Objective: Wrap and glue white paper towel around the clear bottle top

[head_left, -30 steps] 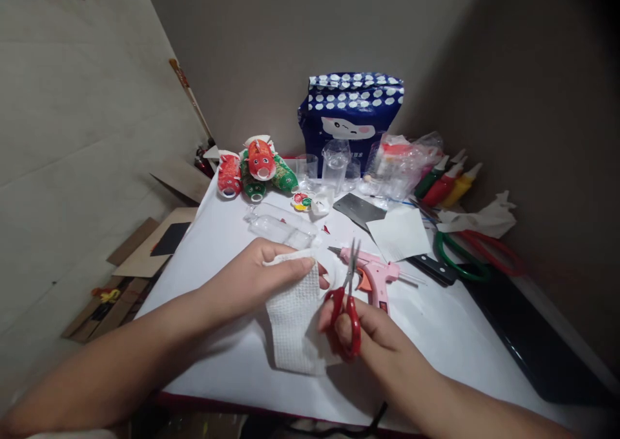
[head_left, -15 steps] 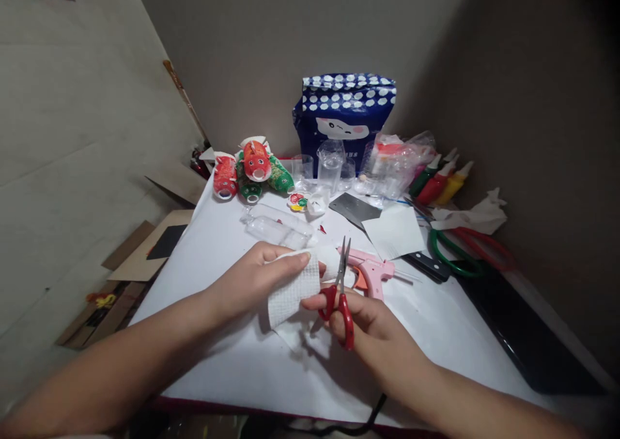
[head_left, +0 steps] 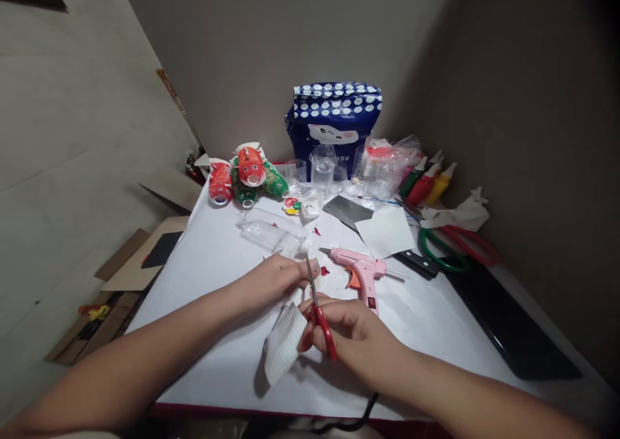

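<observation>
White cloth [head_left: 281, 352] below hands, nr front edge of counter [head_left: 208, 371]

R hand [head_left: 351, 319] grips red scissors [head_left: 325, 334]; L hand [head_left: 274, 279] curled, can't tell on what. Room front-L; pink glue gun [head_left: 364, 268] close R, clear bottles [head_left: 272, 231] behind L hand.

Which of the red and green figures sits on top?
The red figure resting over the green figures; the other red figure sits lower, at the left end.
</observation>
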